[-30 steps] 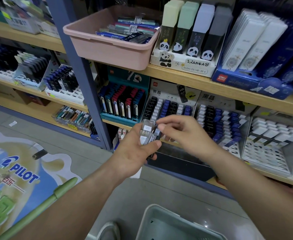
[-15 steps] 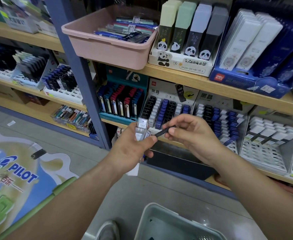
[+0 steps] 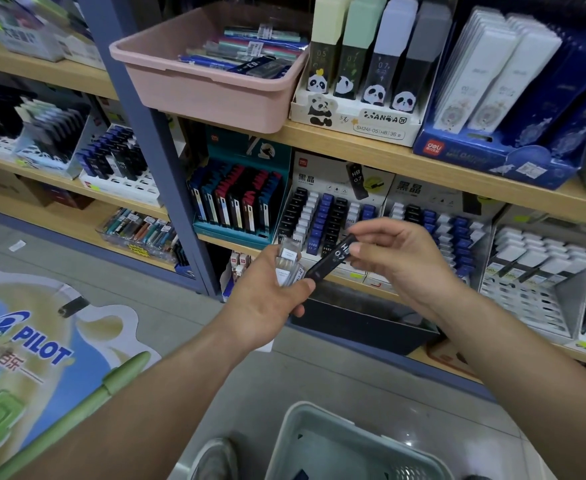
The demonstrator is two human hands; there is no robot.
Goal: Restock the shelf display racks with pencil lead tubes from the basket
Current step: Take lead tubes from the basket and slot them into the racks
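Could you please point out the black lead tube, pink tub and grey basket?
black lead tube [image 3: 330, 262], head view, printed middle.
pink tub [image 3: 208, 98], head view, front wall.
grey basket [image 3: 284, 434], head view, left rim.

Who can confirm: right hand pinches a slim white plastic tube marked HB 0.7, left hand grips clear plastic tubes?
Not white: head view shows right hand pinching a slim black plastic tube marked HB 0.7; left hand does grip clear plastic tubes.

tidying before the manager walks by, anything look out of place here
The pink tub juts past the upper shelf's front edge, its pens heaped loosely. A white paper scrap lies on the floor by the left shelving.
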